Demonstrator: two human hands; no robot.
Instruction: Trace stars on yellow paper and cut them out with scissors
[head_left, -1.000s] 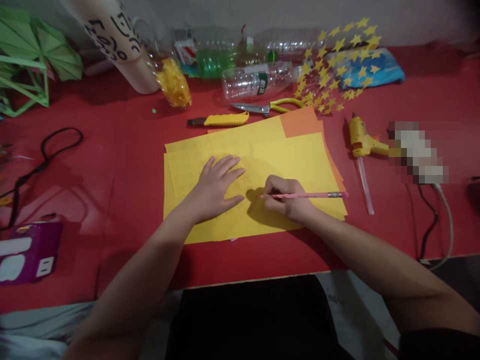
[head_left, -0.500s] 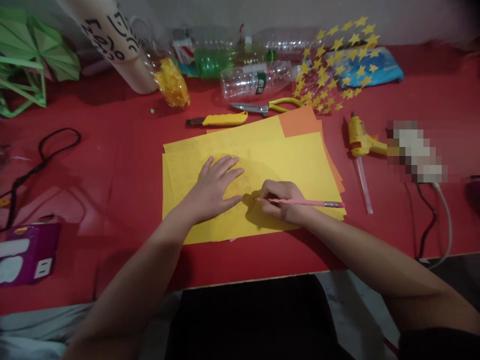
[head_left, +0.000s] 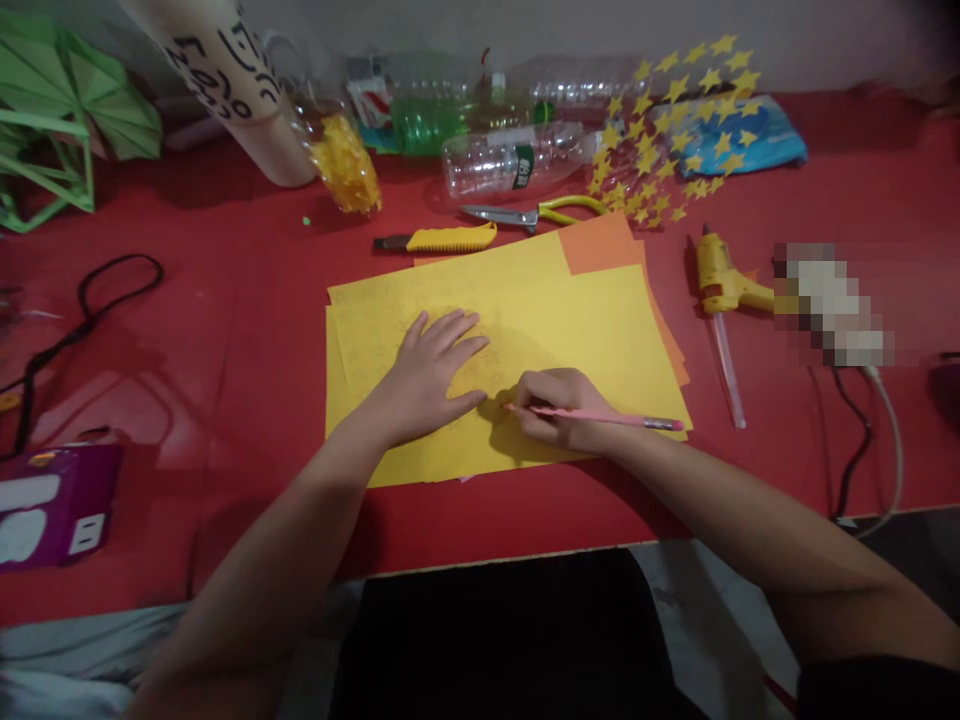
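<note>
Yellow paper sheets [head_left: 585, 330] lie stacked on the red table, with orange paper [head_left: 600, 242] showing at the top right. My left hand [head_left: 431, 380] rests flat on the yellow paper, its fingers spread. A pink pencil [head_left: 611, 416] with an eraser end is gripped in my right hand [head_left: 559, 405], its tip at the paper just right of my left thumb. Faint pencil marks show on the paper around my left hand. The pencil's tip is partly lost in shadow.
Beyond the paper lie a yellow utility knife [head_left: 450, 239] and yellow-handled scissors [head_left: 517, 216]. Plastic bottles [head_left: 487, 165] and yellow paper stars [head_left: 645, 155] line the back. A glue gun [head_left: 718, 275] lies right; a purple box [head_left: 67, 500] sits left on the red table [head_left: 262, 400].
My right hand has moved slightly left and down, and the pencil's eraser end has dropped lower. My left hand stays in place on the paper.
</note>
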